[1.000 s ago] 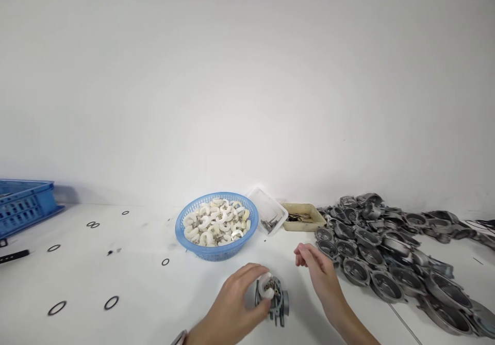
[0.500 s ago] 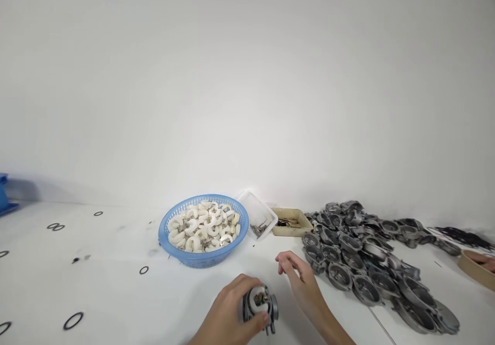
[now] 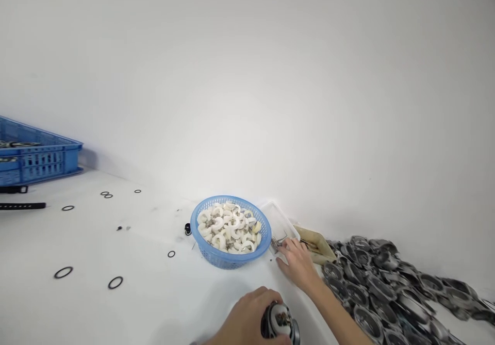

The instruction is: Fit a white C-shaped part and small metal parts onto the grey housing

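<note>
My left hand (image 3: 247,318) is wrapped round a small metal carburetor (image 3: 294,330) near the bottom edge, with a white C-shaped float (image 3: 279,315) facing up in it. My right hand (image 3: 300,266) reaches over the near end of a white plastic tray (image 3: 274,212). Its fingertips are down by the thin metal pins (image 3: 275,244) lying there, thumb apart from the fingers; I cannot see any pin between them. Just left of that tray stands a round blue basket (image 3: 228,263) full of white C-shaped floats (image 3: 224,226).
A beige tray (image 3: 323,249) with thin parts sits right of the white one. Grey metal bowl-shaped castings (image 3: 371,288) are heaped on the right. Several black rubber rings (image 3: 115,282) lie on the white table, left. A blue crate (image 3: 54,162) and black straps (image 3: 23,206) are at far left.
My right hand has moved forward and left, from beside the carburetor to the white tray. The view has turned left, bringing more of the blue crate in. My left hand keeps its hold.
</note>
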Motion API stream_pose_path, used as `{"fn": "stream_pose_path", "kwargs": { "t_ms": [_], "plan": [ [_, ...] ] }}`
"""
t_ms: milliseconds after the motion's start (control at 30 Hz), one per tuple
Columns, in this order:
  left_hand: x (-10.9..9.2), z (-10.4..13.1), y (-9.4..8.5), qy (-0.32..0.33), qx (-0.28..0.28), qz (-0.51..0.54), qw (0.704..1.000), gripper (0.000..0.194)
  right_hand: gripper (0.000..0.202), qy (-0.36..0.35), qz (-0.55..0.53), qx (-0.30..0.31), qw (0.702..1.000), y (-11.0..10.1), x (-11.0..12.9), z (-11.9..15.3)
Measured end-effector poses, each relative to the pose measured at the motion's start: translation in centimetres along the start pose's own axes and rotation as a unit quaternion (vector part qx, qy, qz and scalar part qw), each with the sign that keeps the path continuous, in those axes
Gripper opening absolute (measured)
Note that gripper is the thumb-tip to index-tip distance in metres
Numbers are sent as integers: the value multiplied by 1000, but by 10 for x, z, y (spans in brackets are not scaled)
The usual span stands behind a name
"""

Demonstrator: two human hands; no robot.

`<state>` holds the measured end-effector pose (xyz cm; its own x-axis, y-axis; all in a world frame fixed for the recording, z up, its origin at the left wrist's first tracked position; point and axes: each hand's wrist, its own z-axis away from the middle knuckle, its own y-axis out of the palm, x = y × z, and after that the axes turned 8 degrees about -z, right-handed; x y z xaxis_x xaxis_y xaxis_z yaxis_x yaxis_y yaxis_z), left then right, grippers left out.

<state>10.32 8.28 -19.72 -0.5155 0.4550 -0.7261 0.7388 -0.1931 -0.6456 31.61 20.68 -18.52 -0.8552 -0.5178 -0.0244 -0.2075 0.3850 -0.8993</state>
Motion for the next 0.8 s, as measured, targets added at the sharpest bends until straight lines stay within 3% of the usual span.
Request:
{"fn": "stream_pose_path", "kwargs": {
  "t_ms": [167,367,600,700,800],
  "plan": [
    [6,-4,1,-4,28,-17,999,49,15,-1,38,-4,999,20,4,-5],
    [2,-4,-1,-5,33,-20,999,46,19,7,45,-3,999,26,2,-7],
    [-3,1,-2,-6,6,-8,1000,44,29,23,-2,3,1000,14,6,-13],
    [-9,5,-6,-5,3,1,1000,40,30,49,-55,-8,997,1,7,-19],
    [-13,9,-10,-14,6,9,1000,49,35,89,-132,-18,987,-18,8,-19]
  ]
}}
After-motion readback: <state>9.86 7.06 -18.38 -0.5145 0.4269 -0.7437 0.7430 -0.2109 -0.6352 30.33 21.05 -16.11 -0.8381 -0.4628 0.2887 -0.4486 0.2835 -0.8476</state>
